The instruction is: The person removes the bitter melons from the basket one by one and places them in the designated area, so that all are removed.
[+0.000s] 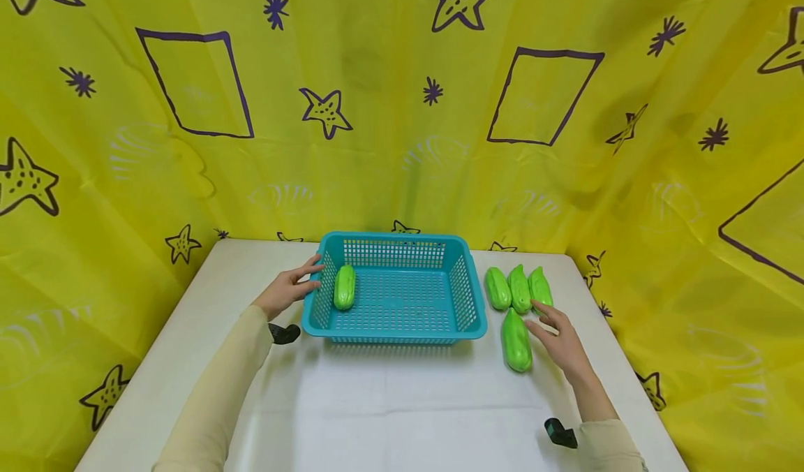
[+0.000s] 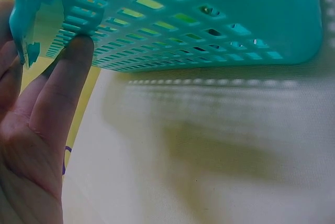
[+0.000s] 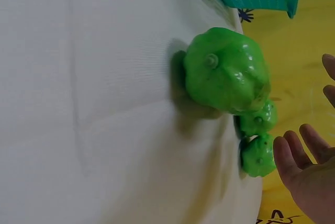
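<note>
A turquoise plastic basket [image 1: 396,304] with latticed walls stands on the white table. My left hand [image 1: 287,289] grips its left rim; in the left wrist view a digit [image 2: 65,85] presses the outer wall under the rim. Inside the basket, at its left side, lies a glossy green ridged gourd [image 1: 344,288]. To the right of the basket, three similar gourds [image 1: 519,290] lie side by side, with another, larger gourd [image 1: 516,343] in front of them. Over the right edge of this group hovers my right hand [image 1: 562,339], fingers spread and holding nothing.
Yellow curtains [image 1: 389,109] with dark drawn stars and frames enclose the back and sides. The white table [image 1: 377,416] extends in front of the basket. Small dark objects [image 1: 560,433] show beside both wrists.
</note>
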A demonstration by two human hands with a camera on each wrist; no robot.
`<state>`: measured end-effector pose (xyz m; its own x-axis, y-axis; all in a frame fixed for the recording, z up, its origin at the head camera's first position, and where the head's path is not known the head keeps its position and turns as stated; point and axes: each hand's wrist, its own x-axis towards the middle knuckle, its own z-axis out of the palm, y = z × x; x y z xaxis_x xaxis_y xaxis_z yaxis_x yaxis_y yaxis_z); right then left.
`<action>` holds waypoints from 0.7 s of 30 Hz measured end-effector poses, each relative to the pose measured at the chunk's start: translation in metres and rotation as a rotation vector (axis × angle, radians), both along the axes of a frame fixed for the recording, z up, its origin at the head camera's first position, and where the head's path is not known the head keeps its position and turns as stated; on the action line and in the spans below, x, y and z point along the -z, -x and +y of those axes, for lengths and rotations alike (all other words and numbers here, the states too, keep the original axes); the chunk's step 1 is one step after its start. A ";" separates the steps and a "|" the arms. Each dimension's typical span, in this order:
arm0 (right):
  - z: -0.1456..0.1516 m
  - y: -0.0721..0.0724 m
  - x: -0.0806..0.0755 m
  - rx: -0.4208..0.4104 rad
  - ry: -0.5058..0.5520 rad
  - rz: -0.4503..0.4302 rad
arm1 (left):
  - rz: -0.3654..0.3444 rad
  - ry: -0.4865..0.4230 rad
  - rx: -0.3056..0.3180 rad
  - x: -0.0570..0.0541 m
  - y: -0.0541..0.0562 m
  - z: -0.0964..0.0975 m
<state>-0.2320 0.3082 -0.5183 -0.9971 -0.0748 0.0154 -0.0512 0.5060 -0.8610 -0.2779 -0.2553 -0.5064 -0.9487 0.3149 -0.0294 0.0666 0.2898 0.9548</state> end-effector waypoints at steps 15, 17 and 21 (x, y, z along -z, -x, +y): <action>-0.018 0.038 -0.044 0.100 0.018 0.142 | 0.006 -0.011 0.001 -0.004 -0.003 0.003; -0.024 0.044 -0.053 0.100 0.035 0.144 | 0.009 -0.017 -0.002 -0.009 -0.006 0.005; -0.036 0.055 -0.069 0.083 0.046 0.127 | 0.000 -0.023 -0.011 -0.017 -0.012 0.008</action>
<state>-0.2873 0.2720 -0.4490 -0.9896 0.0118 0.1434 -0.1208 0.4730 -0.8727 -0.2663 -0.2468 -0.4898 -0.9520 0.3052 -0.0223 0.0637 0.2689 0.9611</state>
